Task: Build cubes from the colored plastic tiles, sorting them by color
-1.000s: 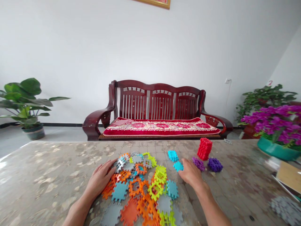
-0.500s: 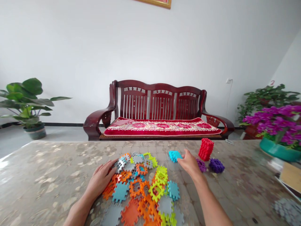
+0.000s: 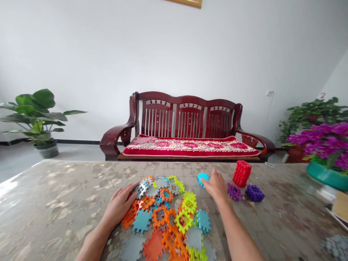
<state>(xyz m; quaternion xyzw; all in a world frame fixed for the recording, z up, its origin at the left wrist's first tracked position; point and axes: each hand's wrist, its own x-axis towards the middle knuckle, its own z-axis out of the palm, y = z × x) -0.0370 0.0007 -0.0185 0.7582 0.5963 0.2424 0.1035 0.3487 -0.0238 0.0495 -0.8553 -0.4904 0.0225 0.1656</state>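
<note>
- Left hand (image 3: 119, 206) lies flat and open on the tile pile (image 3: 165, 217), holding nothing, as before.
- Right hand (image 3: 216, 185) has moved forward to 1 o'clock; its fingers now close on the cyan tiles (image 3: 202, 177).
- Red stack (image 3: 241, 173) stands at 2 o'clock, untouched.

— What fills the back of the room?
— A dark wooden bench (image 3: 187, 125) with a red floral cushion (image 3: 190, 145) at centre, against a white wall.
— And the edges?
— A leafy potted plant (image 3: 38, 117) at left; purple flowers in a green pot (image 3: 326, 152) at right.
</note>
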